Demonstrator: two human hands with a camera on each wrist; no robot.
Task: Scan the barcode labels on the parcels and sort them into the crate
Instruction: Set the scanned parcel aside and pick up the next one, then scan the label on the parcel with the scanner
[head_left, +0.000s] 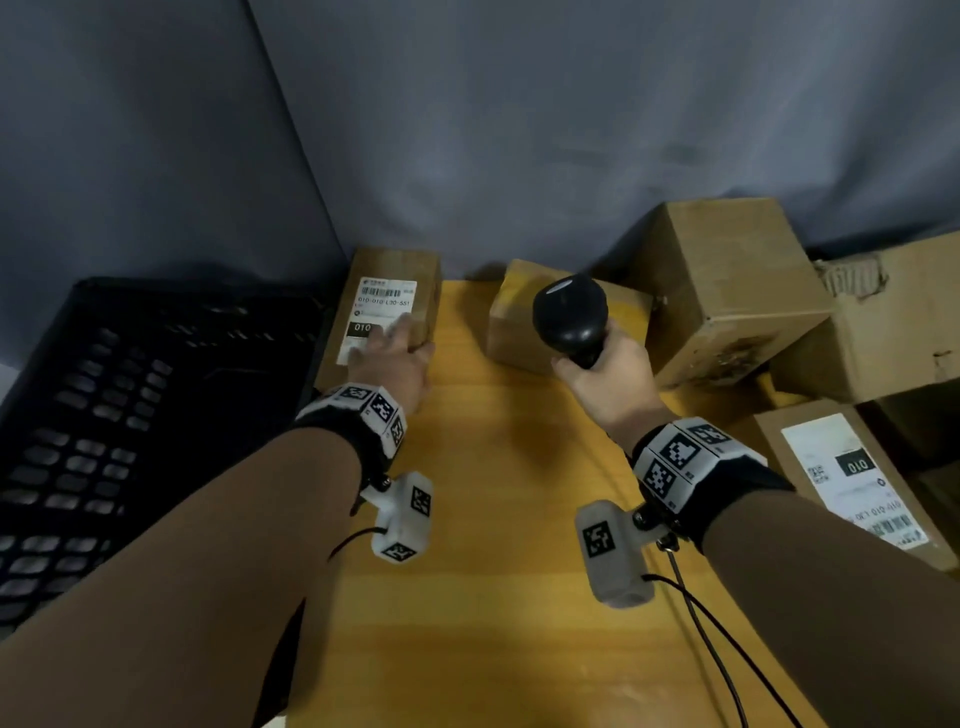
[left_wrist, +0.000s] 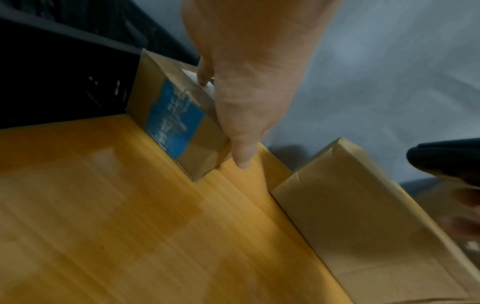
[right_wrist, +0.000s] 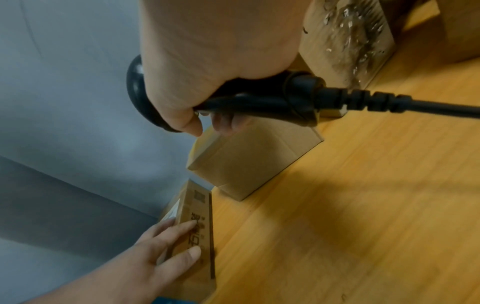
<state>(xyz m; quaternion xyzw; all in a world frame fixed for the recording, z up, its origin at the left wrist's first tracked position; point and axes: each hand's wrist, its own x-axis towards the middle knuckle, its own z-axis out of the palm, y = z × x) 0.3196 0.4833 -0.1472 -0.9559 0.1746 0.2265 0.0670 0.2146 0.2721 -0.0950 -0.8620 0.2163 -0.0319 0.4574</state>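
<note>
Black crate (head_left: 130, 415) sits left, off the bench (head_left: 493, 545) edge, with the labelled parcel (head_left: 387, 299) tight beside it. Left hand (head_left: 395, 364) rests on that parcel, fingers (head_left: 400, 330) spread over the label, thumb down its side. Mid-bench lies open. Right hand (head_left: 610, 387) wraps its fingers round the scanner (head_left: 569, 317), just over a small parcel (head_left: 511, 322). More parcels (head_left: 727, 280) crowd the right edge.

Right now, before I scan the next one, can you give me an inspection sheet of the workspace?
Surface: yellow wooden table.
Job's things: labelled parcel beside the black crate, label up; small parcel behind the scanner; more parcels piled at right; no parcel seen in the crate.
Clutter: nothing seen.
Hands: left hand rests on the labelled parcel, fingers on its label; right hand grips the scanner.
Cables: scanner cable runs from its handle; thin wrist-camera cables hang near the right arm.
Surroundings: grey cloth backdrop.
</note>
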